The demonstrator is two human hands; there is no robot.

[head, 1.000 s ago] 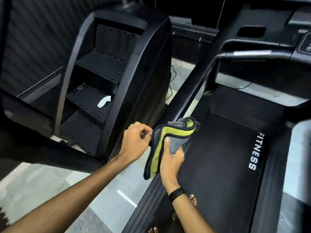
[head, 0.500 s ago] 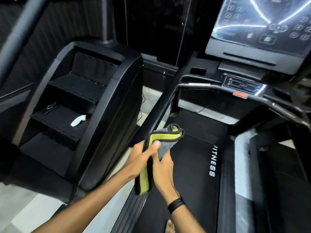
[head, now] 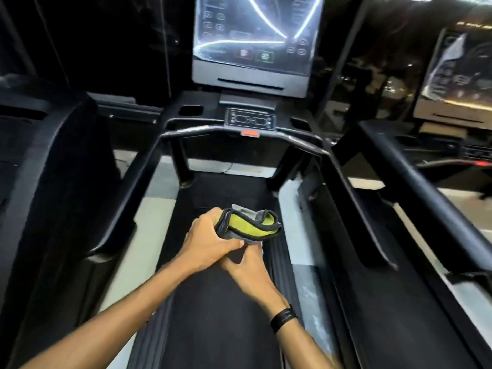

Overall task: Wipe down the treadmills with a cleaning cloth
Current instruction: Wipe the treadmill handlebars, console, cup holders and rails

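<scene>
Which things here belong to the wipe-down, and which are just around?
Job in hand:
- folded grey and yellow-green microfibre cloth, in the grip of left hand and right hand
- black treadmill with glossy console screen

Just around:
- black stair-climber machine
- neighbouring black treadmill
- black wristband

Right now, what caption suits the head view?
Both hands hold a folded cloth above the treadmill.

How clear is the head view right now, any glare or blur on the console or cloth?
Head view: bright streaks of glare cross the console screen; edges smear with motion blur and wide-angle bending; the folded cloth, gripped by the left hand and right hand, is fairly sharp; surroundings are dim.
</scene>
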